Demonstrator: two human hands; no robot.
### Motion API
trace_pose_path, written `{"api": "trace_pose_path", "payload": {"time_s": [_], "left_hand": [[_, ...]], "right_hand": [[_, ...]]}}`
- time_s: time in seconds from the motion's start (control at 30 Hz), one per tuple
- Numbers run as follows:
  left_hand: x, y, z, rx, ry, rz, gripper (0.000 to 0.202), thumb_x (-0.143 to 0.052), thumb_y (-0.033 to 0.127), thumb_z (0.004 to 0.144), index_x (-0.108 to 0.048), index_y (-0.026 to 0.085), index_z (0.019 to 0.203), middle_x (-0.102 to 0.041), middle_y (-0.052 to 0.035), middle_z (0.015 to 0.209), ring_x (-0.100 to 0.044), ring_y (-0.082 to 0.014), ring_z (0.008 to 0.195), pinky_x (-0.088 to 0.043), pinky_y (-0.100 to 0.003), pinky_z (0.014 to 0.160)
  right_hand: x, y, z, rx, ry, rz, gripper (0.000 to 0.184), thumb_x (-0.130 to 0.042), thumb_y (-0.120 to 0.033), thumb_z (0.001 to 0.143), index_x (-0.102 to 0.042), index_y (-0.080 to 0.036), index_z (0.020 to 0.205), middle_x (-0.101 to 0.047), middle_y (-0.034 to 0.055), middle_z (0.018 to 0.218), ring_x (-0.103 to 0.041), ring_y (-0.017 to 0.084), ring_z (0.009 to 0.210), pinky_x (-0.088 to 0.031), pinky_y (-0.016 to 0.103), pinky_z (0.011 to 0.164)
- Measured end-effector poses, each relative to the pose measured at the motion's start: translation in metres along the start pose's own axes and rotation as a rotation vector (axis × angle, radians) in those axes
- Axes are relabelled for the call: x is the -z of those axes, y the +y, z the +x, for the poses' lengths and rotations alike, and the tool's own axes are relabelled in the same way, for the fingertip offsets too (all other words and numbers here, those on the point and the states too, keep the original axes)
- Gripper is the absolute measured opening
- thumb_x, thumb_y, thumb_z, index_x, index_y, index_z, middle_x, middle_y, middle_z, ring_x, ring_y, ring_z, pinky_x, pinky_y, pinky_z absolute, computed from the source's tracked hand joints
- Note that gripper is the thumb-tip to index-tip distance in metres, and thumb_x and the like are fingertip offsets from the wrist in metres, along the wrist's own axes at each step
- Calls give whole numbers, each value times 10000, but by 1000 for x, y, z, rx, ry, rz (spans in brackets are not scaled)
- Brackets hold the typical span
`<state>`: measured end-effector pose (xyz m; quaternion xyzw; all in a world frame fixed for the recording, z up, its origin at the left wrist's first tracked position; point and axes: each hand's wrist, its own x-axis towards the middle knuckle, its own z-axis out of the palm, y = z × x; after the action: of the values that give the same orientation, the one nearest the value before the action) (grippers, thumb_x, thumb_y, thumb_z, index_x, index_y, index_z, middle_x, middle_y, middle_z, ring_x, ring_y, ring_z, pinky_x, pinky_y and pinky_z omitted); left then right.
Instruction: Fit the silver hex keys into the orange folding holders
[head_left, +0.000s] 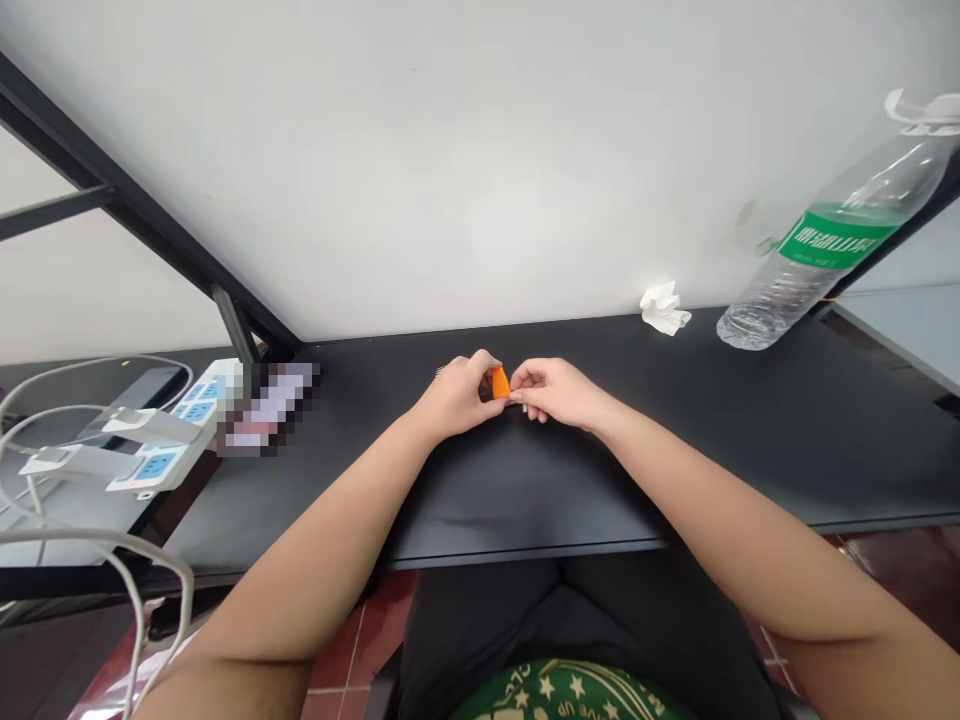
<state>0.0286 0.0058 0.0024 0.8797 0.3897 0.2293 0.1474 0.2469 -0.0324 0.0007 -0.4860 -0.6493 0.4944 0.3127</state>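
My left hand (459, 395) is closed, pinching a small bright orange piece (501, 382) with a flat face between thumb and fingers. Its exact kind I cannot make out. Close against it, my right hand (551, 390) has thumb and forefinger pressed together at the orange piece's right edge. A small silvery bit (524, 407) shows just under those fingertips; what it belongs to is hidden. Thin metallic lines peek out behind the left hand's knuckles. Both hands are just over the black tabletop (510, 490), around its middle.
A clear plastic bottle (817, 245) with a green label stands at the back right, beside a crumpled white tissue (664, 308). On the left lie a white power strip (176, 425) with plugged-in chargers, looping cables (161, 555) and a blurred-out item (271, 408). A white wall closes the back.
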Motion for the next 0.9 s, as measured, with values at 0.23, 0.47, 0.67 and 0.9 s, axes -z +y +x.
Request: {"api": "trace_pose_path", "payload": {"time_s": [0.23, 0.47, 0.67, 0.9], "left_hand": [[0, -5, 1, 37, -22, -7, 481, -669, 301, 838, -510, 238, 1287, -710, -6, 949, -682, -187, 799, -543, -324, 755], [1, -13, 1, 13, 25, -66, 553, -632, 278, 862, -533, 234, 1405, -728, -6, 983, -689, -163, 839, -567, -305, 836], [-1, -11, 2, 11, 8, -52, 565, -634, 276, 855, -575, 219, 1414, -731, -27, 1015, -689, -173, 849, -570, -321, 850], [-2, -19, 2, 55, 33, -103, 506, -663, 313, 847, -601, 226, 1341, -692, 3, 905, -653, -151, 768, -569, -288, 772]], "right_hand": [[3, 2, -1, 78, 72, -345, 112, -592, -290, 983, -613, -207, 911, -681, 22, 832, -630, 152, 706, -470, 281, 671], [24, -1, -7, 132, -40, -890, 120, -611, -182, 943, -729, -204, 944, -650, 67, 1056, -623, 174, 856, -412, 281, 704], [7, -1, -8, 110, -42, -991, 86, -613, -152, 895, -659, -189, 832, -657, 96, 994, -604, 192, 757, -373, 311, 609], [19, -7, -11, 86, -28, -730, 116, -669, -105, 781, -618, -206, 758, -680, 30, 820, -568, 151, 640, -374, 278, 575]]}}
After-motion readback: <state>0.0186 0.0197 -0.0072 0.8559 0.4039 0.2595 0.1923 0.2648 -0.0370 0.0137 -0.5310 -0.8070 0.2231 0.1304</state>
